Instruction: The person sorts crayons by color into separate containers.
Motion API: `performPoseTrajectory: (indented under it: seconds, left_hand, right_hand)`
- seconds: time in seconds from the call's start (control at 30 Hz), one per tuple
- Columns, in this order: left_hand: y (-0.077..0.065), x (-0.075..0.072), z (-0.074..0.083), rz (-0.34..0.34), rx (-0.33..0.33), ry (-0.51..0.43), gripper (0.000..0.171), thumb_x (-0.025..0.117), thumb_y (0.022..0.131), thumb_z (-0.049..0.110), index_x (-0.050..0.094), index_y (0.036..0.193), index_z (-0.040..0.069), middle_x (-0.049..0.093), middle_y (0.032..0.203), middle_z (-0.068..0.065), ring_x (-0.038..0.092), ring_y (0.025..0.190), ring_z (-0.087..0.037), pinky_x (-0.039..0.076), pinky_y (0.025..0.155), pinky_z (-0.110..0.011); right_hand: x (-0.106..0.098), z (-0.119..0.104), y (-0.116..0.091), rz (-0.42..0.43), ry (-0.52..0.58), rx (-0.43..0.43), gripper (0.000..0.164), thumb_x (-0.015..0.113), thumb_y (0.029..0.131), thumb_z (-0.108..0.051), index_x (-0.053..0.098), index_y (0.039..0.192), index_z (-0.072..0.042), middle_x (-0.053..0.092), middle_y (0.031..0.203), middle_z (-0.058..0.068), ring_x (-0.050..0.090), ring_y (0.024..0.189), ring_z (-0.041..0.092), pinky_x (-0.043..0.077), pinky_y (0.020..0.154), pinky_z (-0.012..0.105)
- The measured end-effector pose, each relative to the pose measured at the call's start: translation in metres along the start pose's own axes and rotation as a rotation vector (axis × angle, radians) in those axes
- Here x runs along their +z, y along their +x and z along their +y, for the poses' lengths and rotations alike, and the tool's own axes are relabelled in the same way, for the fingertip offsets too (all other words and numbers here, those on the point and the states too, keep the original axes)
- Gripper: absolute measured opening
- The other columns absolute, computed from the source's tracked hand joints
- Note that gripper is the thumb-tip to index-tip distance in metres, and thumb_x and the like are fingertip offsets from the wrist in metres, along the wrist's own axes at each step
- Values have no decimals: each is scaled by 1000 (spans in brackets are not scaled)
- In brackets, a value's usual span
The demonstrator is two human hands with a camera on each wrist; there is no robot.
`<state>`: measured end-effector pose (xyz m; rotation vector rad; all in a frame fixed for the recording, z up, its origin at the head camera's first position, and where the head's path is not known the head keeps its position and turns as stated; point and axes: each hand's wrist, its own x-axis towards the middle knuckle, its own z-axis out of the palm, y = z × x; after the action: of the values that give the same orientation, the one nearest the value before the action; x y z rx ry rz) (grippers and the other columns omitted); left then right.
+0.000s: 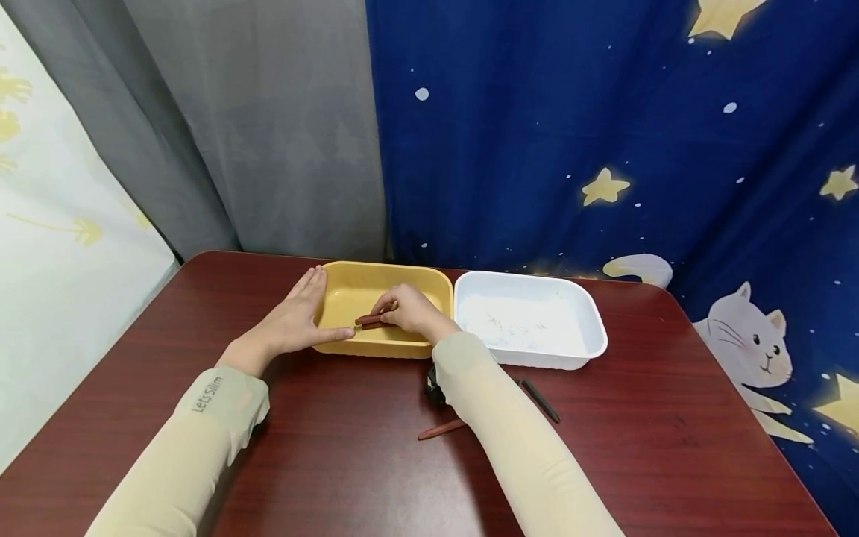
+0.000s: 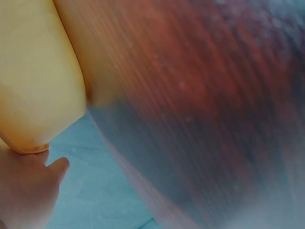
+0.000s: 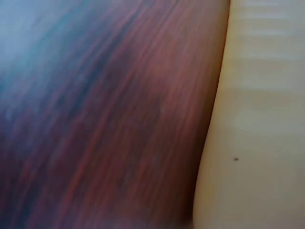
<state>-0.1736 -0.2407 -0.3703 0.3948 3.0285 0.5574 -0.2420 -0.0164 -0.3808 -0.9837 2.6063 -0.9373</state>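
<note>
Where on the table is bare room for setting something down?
Bare table lies right of the white tray, and between the left sleeve and the lone reddish stick. Crowded: beside the right sleeve, near a dark stick, and around the right hand.

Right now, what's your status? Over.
Left hand touching yellow bin. Right hand inside, pinching brown stick. Right sleeve partly hiding loose stick.

Two sleeved arms (image 1: pixel 181 447) stretched forward, left hand (image 1: pixel 295 319) spread, thumb (image 1: pixel 335 334) out, right hand (image 1: pixel 414 309) pinching, fingers (image 1: pixel 385 300) curled
</note>
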Motion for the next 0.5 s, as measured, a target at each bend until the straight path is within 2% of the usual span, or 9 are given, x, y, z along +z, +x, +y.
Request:
performPoseTrajectory:
  seconds: [0.17,0.33,0.5]
  left_hand:
    - [0,-2,-1,0,-5,-4,124,56,69,76,-3,147,0,-4,155,-15,-6,144,-27,10,115,-48]
    - [0,-1,0,4,0,-5,124,56,69,76,-3,147,0,-2,155,-17,-6,144,-27,10,115,-47]
    - [0,0,0,13,-2,-2,123,56,69,76,-1,147,0,-1,155,-16,-3,144,-28,12,114,-48]
  right_hand:
    - [0,-3,1,3,3,24,14,66,83,-4,75,89,-13,68,92,-1,54,91,14,43,81,23]
    - [-2,-4,-2,30,19,22,12,65,84,-5,73,90,-10,66,91,2,54,80,14,44,71,21]
    - [-5,-6,-5,84,53,-48,13,63,86,-7,72,95,-8,64,89,3,54,76,15,43,68,19]
